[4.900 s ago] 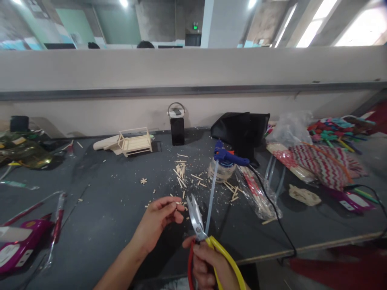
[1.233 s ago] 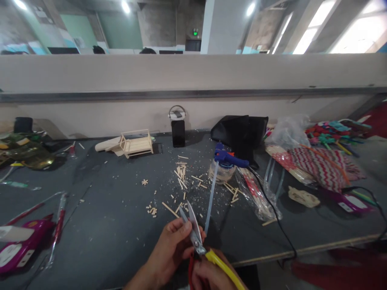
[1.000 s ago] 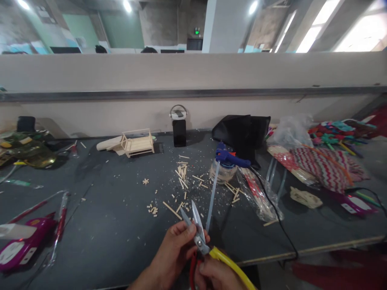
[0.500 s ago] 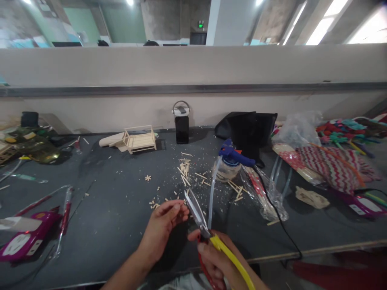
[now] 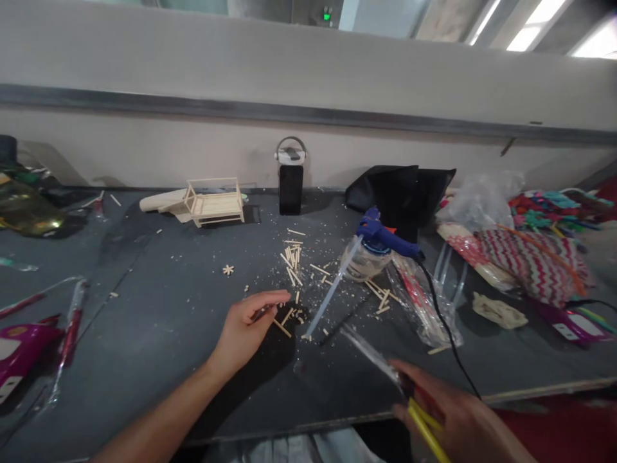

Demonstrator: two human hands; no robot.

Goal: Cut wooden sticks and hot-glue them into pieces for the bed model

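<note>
My left hand (image 5: 247, 326) is low over the tabletop, fingers stretched out and slightly curved, thumb apart beneath them. Just beyond its fingertips lie short cut wooden sticks (image 5: 287, 317); whether it touches them I cannot tell. At the lower right my right hand (image 5: 446, 405) grips scissors (image 5: 373, 352) with red and yellow handles. Their blades point up-left and are smeared by motion. A blue glue gun (image 5: 380, 236) rests on a clear jar (image 5: 360, 263), a long translucent glue stick (image 5: 332, 289) slanting from it to the table. More sticks (image 5: 292, 257) lie scattered behind my left hand.
A small wooden stick frame (image 5: 216, 204) stands at the back left. A black phone (image 5: 290, 190) leans upright by the wall. At right are plastic packets (image 5: 424, 302), a black cord (image 5: 436, 315) and striped fabric (image 5: 530, 263). A small stick flower (image 5: 228, 270) lies left of centre.
The scissors in my right hand have moved right, away from my left hand. My left hand's fingers have straightened over the table. Longer pieces now lie beside its fingertips. The view has tilted down.
</note>
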